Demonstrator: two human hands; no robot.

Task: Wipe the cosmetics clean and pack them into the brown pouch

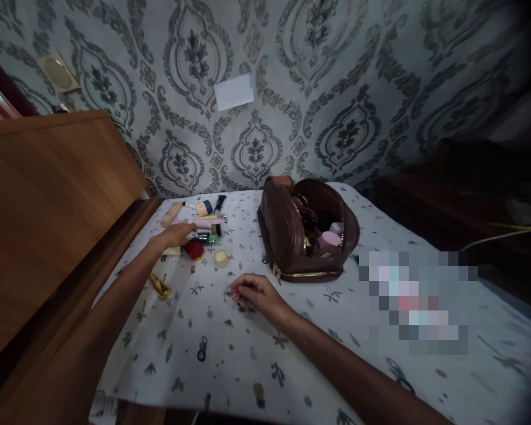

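Observation:
My left hand [177, 235] reaches in among cosmetics on the left of the cloth. Its fingers are bent together around something pale and small that I cannot make out. Close by lie a pink tube [206, 224], a small green-capped bottle [207, 238] and a round dark red container [195, 250]. My right hand [255, 291] rests low over the cloth in front of the bag, loosely curled, with nothing visible in it. A brown cosmetic bag [278, 227] stands unzipped to its right. Inside, a pink round-topped item [328, 241] shows among darker things.
A small yellow jar [221, 258], a gold tube [160, 287], a beige tube [171, 214], a blue-lidded jar [204, 208] and a black tube [220, 203] lie on the patterned cloth [230, 360]. A wooden panel [57, 171] borders the left side. Something pixelated [418, 301] lies at right.

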